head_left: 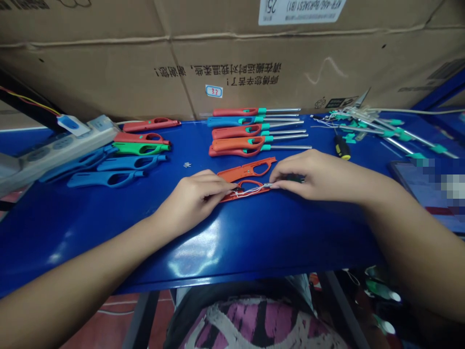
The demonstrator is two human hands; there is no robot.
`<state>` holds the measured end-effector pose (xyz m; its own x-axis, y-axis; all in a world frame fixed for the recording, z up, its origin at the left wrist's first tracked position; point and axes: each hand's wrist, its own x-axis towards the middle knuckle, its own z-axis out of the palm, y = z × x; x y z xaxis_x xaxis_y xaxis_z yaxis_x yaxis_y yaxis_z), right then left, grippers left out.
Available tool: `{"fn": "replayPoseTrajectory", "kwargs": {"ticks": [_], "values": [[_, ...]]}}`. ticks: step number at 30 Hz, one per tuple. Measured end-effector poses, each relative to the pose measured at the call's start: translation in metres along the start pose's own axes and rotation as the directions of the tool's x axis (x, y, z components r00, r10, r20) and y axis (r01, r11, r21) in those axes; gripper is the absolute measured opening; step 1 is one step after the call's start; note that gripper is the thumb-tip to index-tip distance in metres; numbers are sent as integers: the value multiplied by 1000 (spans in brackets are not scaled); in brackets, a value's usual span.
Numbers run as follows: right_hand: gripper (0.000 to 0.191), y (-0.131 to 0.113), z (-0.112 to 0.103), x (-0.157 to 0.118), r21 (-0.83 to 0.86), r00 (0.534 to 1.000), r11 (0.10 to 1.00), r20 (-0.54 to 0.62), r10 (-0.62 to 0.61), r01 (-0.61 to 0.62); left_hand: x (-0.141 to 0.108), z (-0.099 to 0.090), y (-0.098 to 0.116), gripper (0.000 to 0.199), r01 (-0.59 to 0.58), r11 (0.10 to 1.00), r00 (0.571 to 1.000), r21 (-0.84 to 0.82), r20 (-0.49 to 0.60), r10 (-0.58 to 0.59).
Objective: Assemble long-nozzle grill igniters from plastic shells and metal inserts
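Note:
My left hand (194, 196) has thumb and forefinger pinched on a small black part (239, 189) at the left of an orange lighter shell half (228, 198). Thin white wires (250, 193) run from there across the shell's trigger loop to the right. Their grey end (267, 185) sits between the fingertips of my right hand (308, 175). Something dark shows under the right hand's curled fingers; I cannot make it out. Just behind lies a second orange shell half (236, 172), inner side up, touched by neither hand as far as I can see.
Several assembled lighters (240, 132) with metal tubes lie behind. Coloured handle shells (109, 178) and a power strip (61, 145) are left, tiny screws (187, 165) nearer. Tubes with green pieces (388, 133), a screwdriver (341, 147) and a tablet (417, 189) are right. A cardboard box (109, 72) stands behind.

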<state>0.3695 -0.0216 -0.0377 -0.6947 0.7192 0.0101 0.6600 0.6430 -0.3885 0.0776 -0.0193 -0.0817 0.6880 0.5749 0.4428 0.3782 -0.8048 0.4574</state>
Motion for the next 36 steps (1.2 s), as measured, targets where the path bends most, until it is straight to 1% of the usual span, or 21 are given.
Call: {"fn": "replayPoseTrajectory", "kwargs": {"ticks": [6,10,16,20,23,27,32,36], "values": [[22,3,1,2,-1,998,998,35,-56,56,0,1,1,21,-11,1000,1000,5,3,11],[22,4,3,3,-27,997,998,63,-51,53,0,3,3,21,-8,999,1000,33,-3,8],[22,-6,6,4,-197,994,978,91,-59,76,-2,6,4,19,73,997,996,14,-48,-73],[24,-20,7,4,-360,994,930,97,-42,75,-1,8,5,19,114,993,992,0,-59,-114],[25,-27,9,3,-433,994,897,99,-50,89,0,8,6,19,118,993,992,27,-57,-116],[25,-28,10,2,-434,995,897,88,-51,84,0,8,7,21,85,993,996,84,-33,-83],[25,-24,11,2,-375,997,926,72,-13,40,-1,6,9,24,-6,984,1000,180,31,1],[25,-24,11,2,-369,997,929,71,7,20,-3,4,17,32,-52,939,993,339,120,12]]}}
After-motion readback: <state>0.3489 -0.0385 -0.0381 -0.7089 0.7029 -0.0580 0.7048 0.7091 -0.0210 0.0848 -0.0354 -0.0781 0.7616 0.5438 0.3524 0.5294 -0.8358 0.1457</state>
